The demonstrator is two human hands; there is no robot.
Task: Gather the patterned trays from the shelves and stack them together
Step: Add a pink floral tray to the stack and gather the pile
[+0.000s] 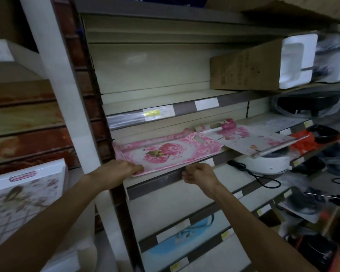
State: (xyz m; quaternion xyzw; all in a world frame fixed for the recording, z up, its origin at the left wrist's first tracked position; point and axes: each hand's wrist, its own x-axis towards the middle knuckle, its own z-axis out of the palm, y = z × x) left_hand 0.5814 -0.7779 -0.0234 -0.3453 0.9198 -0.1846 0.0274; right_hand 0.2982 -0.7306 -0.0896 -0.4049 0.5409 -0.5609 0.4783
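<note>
A pink tray with a large flower print (165, 152) lies flat on the middle shelf, its near edge overhanging. My left hand (118, 171) grips that near edge at the tray's left corner. My right hand (198, 173) is curled just under the tray's near edge, further right; whether it holds the tray is unclear. A second tray, pale with pink blossoms (249, 138), lies to the right, its left end overlapping the pink tray and its right end sticking out past the shelf. A blue patterned tray (185, 236) rests on a lower shelf.
A white pillar (67, 95) stands left of the shelving. A floral boxed item (24, 197) leans at lower left. A cardboard box (247, 69) with white foam sits on the upper shelf. A white appliance with a black cord (263, 163) sits below the pale tray; dark goods crowd the right.
</note>
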